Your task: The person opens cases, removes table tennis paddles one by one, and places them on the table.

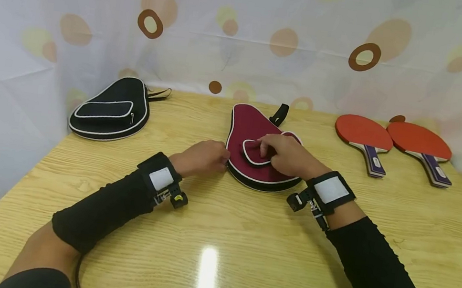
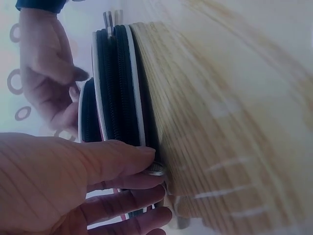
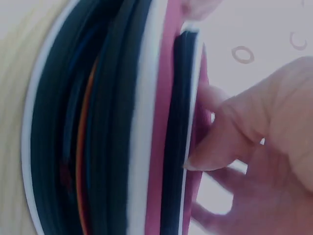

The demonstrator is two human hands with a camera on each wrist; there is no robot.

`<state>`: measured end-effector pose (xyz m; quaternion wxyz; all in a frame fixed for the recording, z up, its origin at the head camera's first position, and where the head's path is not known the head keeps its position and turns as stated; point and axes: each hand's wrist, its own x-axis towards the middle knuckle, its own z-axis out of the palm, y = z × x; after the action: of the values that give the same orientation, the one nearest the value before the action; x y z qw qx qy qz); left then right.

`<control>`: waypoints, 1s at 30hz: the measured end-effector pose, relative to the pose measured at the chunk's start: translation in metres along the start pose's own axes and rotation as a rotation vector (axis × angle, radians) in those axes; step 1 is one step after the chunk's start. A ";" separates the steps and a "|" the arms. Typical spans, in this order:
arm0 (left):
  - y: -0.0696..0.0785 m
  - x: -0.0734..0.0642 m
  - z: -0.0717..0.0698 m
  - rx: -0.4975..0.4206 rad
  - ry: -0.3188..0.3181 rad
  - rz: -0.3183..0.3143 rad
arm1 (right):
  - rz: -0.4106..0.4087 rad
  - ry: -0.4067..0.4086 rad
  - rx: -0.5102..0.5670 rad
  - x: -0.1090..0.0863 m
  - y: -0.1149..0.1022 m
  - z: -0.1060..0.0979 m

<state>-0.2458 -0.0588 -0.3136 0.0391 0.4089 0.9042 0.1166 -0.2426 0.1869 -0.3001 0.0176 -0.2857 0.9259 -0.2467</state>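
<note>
A maroon table tennis paddle case (image 1: 248, 122) with white piping and a small front pocket (image 1: 255, 154) lies flat on the table. At its left side, my left hand (image 1: 205, 157) pinches a metal zipper pull (image 2: 155, 169) between thumb and index finger. The zipper (image 2: 115, 88) runs along the black side wall, its teeth together above that hand in the left wrist view. My right hand (image 1: 292, 156) grips the front pocket, thumb at its edge and fingers curled over it. In the right wrist view, the case gapes and a thin orange edge (image 3: 83, 147) shows inside.
A black paddle case (image 1: 126, 95) with white piping lies at the back left. Two red paddles (image 1: 364, 130) with purple handles lie side by side at the back right. Behind the wooden table (image 1: 156, 259) hangs a patterned curtain (image 1: 252, 2).
</note>
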 end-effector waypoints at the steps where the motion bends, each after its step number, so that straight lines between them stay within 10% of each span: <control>1: 0.001 0.000 0.000 0.012 -0.003 0.006 | 0.019 0.017 -0.002 -0.001 -0.003 0.002; 14: 0.004 0.003 -0.001 0.026 -0.017 -0.038 | 0.434 -0.007 -0.153 0.011 -0.054 0.026; 30: 0.002 0.004 0.001 -0.012 -0.024 -0.040 | 0.388 -0.128 -0.190 0.020 -0.049 0.019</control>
<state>-0.2465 -0.0538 -0.3144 0.0549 0.3919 0.9110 0.1162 -0.2309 0.1326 -0.2913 0.0965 -0.1176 0.9796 -0.1316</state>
